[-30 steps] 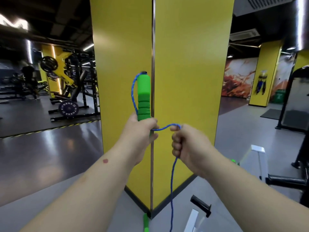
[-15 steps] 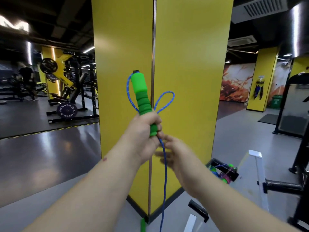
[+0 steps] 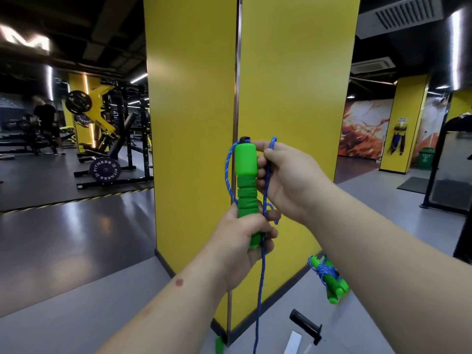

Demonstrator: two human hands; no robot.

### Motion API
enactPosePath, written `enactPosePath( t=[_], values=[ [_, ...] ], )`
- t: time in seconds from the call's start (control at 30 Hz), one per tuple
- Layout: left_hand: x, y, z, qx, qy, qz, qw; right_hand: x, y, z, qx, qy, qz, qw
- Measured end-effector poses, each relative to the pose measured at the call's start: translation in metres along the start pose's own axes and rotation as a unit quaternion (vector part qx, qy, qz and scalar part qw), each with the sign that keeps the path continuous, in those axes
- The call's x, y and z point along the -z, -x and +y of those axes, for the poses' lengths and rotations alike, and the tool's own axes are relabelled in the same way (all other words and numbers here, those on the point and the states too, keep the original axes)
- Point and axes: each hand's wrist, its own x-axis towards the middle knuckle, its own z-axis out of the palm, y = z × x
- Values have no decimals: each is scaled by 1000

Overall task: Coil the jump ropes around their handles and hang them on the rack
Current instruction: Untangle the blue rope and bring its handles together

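My left hand (image 3: pixel 240 247) grips the lower end of an upright green foam handle (image 3: pixel 245 172). The blue rope (image 3: pixel 260 290) leaves the handle's top, loops down its left side and hangs toward the floor. My right hand (image 3: pixel 286 180) is beside the handle's top, pinching a loop of that rope against it. The rope's second green handle (image 3: pixel 219 345) dangles at the bottom edge. A coiled green-and-blue jump rope (image 3: pixel 329 278) hangs at the lower right, partly behind my right forearm.
A yellow pillar (image 3: pixel 293 85) stands directly ahead, its corner behind the handle. A black rack peg (image 3: pixel 305 325) and a white bar (image 3: pixel 293 343) show at the bottom. Weight machines (image 3: pixel 107 139) and a person stand at the far left.
My right hand has risen from below the left hand to the handle's top, carrying a loop of rope up along the handle. The view has tilted, bringing the hung coiled rope into sight.
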Motion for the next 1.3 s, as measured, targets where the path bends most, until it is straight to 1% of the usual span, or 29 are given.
enactPosePath(
  t=[0.07, 0.13, 0.23, 0.27, 0.37, 0.4, 0.43, 0.5, 0.53, 0.6, 0.67, 0.7, 0.77, 0.8, 0.83, 0.9, 0.93, 0.97, 1.07, 1.1, 1.13, 1.2, 1.23, 1.3],
  values=[
    [-4, -1, 6, -17, 13, 22, 1000, 5, 1, 1, 11, 8, 9, 1000],
    [-4, -5, 20, -41, 34, 35, 998, 13, 7, 16, 27, 20, 29, 999],
    [-6, -11, 45, -54, 68, 40, 995, 29, 34, 58, 51, 106, 59, 991],
    [-7, -12, 53, -49, 84, 38, 995, 32, 46, 71, 38, 136, 44, 989],
    [-10, -14, 69, -43, 114, 32, 992, 34, 73, 96, -56, 188, -44, 980],
    [-9, -15, 70, -47, 122, 34, 991, 34, 74, 96, -67, 194, -48, 977],
    [-7, -15, 69, -50, 126, 38, 990, 33, 71, 93, -62, 182, -37, 981],
    [1, -13, 57, -47, 103, 47, 992, 28, 57, 73, -43, 100, -10, 994],
    [4, -9, 48, -42, 77, 40, 995, 23, 48, 58, -40, 49, -4, 998],
    [7, 1, 25, -20, 39, -4, 999, 10, 29, 26, -34, -32, 0, 999],
    [4, 12, 5, 10, 34, -40, 999, 0, 14, 3, -26, -50, -3, 998],
    [2, 14, -1, 19, 38, -41, 998, -3, 9, -5, -25, -46, -9, 999],
    [-1, 13, -2, 9, 45, -16, 999, -5, 5, -7, -25, -23, 0, 999],
    [-1, 10, 2, -5, 54, 2, 999, -3, 6, -3, -22, -1, 20, 1000],
    [-2, 7, 10, -19, 70, 21, 997, 1, 9, 6, -9, 40, 49, 998],
    [-2, 1, 28, -45, 102, 50, 993, 12, 23, 35, 40, 161, 109, 980],
    [-3, -1, 38, -53, 110, 57, 991, 18, 34, 50, 52, 197, 122, 971],
    [-4, -3, 46, -57, 113, 59, 990, 22, 47, 64, 43, 208, 113, 970],
    [-7, -7, 61, -64, 116, 44, 990, 25, 75, 92, -50, 187, 2, 981],
    [-7, -9, 62, -65, 118, 42, 990, 25, 77, 94, -62, 182, -19, 981],
    [-6, -9, 61, -65, 120, 42, 990, 24, 76, 92, -56, 184, -21, 981],
    [1, -8, 52, -69, 114, 54, 990, 19, 63, 80, -19, 154, 13, 988],
    [4, -6, 44, -72, 99, 56, 991, 16, 54, 69, -2, 120, 27, 992],
    [6, -1, 28, -76, 67, 23, 995, 7, 34, 43, 9, 28, 33, 999]
  ],
)
